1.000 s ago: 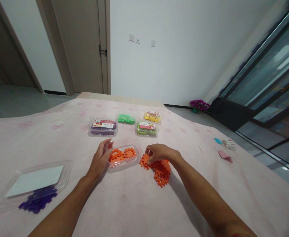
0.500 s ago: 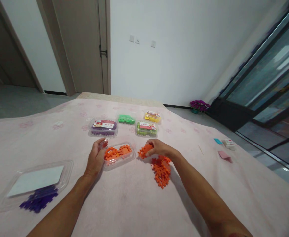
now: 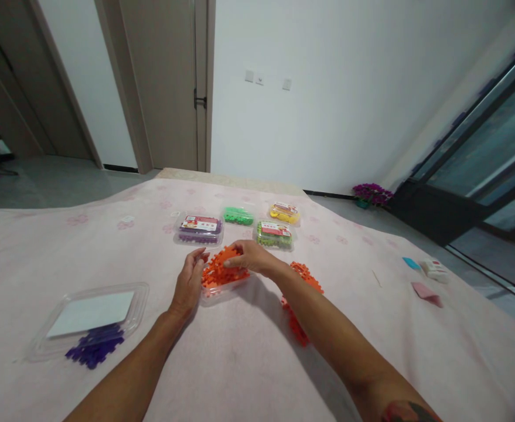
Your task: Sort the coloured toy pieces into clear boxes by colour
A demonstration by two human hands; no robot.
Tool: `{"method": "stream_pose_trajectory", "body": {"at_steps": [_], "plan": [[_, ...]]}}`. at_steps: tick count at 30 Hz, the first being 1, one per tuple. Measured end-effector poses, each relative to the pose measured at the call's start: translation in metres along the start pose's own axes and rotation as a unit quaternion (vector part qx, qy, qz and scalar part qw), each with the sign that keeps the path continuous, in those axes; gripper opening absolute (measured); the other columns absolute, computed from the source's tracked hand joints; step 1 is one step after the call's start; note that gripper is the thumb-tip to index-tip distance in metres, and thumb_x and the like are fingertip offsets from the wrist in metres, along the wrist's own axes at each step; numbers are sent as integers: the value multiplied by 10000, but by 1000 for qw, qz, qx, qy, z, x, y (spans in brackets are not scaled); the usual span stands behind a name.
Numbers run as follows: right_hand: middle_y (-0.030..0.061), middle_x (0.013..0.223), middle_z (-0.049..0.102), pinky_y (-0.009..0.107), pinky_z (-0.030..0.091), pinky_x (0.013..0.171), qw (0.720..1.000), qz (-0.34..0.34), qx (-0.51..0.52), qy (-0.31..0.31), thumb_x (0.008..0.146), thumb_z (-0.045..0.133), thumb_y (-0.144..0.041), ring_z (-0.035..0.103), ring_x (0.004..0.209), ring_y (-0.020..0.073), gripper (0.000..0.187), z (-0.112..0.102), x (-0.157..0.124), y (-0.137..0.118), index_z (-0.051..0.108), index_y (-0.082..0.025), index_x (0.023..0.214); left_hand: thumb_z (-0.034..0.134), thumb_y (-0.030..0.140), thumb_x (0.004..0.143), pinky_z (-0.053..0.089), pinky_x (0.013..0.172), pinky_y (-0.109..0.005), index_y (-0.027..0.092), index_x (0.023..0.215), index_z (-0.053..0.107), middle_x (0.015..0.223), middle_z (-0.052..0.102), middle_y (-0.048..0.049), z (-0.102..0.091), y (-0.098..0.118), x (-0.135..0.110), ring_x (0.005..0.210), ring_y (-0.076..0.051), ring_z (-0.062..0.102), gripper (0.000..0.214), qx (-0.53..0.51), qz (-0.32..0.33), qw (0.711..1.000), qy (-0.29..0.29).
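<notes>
My left hand (image 3: 190, 280) grips the left end of a clear plastic box (image 3: 220, 288) that holds orange pieces. My right hand (image 3: 252, 258) is over the box, its fingers pinched on a flat cluster of orange puzzle pieces (image 3: 222, 266) resting on top of the box's contents. A loose pile of orange pieces (image 3: 303, 293) lies on the pink cloth just right of my right forearm, partly hidden by it.
Behind the box stand a purple-filled box (image 3: 198, 230), loose green pieces (image 3: 238, 215), a green-filled box (image 3: 275, 234) and a yellow-filled box (image 3: 285, 212). An open clear tray (image 3: 91, 313) with purple pieces lies at the left. Small blue, white and pink items (image 3: 426, 275) lie at the right.
My right hand lifted a cluster of orange pieces from the pile and carried it left over the box. The view shifted a little to the left.
</notes>
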State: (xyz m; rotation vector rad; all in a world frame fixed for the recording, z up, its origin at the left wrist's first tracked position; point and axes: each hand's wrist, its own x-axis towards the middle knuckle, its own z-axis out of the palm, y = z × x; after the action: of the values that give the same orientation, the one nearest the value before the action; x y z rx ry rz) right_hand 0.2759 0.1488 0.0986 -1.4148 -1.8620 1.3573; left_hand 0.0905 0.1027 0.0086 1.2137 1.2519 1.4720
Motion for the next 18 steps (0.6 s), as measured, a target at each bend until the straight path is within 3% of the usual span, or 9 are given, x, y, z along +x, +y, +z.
{"method": "stream_pose_trajectory", "body": {"at_steps": [4, 8, 13, 16, 18], "plan": [[54, 1022, 742, 240, 503, 715, 985, -26, -171, 5, 699, 805, -190, 670, 834, 156, 368, 13, 6, 5, 715, -156, 1054, 444, 442, 947, 430, 1064, -432, 192, 1284, 520, 1252, 637, -121, 0, 0, 0, 1211, -226, 589, 427, 26, 17, 1000, -1], [21, 956, 755, 243, 478, 733, 973, -58, -223, -20, 735, 779, -208, 672, 826, 155, 280, 23, 8, 5, 751, -188, 1012, 462, 406, 930, 454, 1037, -416, 193, 1284, 514, 1265, 630, -124, 0, -2, 1, 1209, -224, 594, 416, 26, 21, 999, -9], [17, 930, 744, 246, 443, 680, 950, -93, -297, -27, 680, 836, -333, 653, 798, 174, 376, 37, 9, 4, 756, -216, 1029, 533, 362, 891, 451, 1049, -433, 196, 1307, 491, 1279, 617, -123, -1, -3, 2, 1212, -231, 589, 449, -18, 18, 999, -38], [20, 966, 749, 246, 460, 723, 958, -115, -261, -20, 759, 778, -319, 662, 835, 167, 330, 28, 6, 5, 747, -219, 1073, 567, 347, 870, 423, 1079, -458, 194, 1300, 493, 1278, 616, -125, -1, -1, 3, 1204, -234, 590, 463, -31, 8, 999, -34], [39, 1027, 748, 252, 473, 776, 965, -131, -225, 44, 826, 706, -283, 667, 883, 162, 273, 9, 3, 9, 741, -200, 1083, 589, 320, 842, 402, 1101, -457, 189, 1288, 502, 1277, 619, -125, -1, 2, 3, 1206, -231, 589, 473, -38, 4, 999, -31]]}}
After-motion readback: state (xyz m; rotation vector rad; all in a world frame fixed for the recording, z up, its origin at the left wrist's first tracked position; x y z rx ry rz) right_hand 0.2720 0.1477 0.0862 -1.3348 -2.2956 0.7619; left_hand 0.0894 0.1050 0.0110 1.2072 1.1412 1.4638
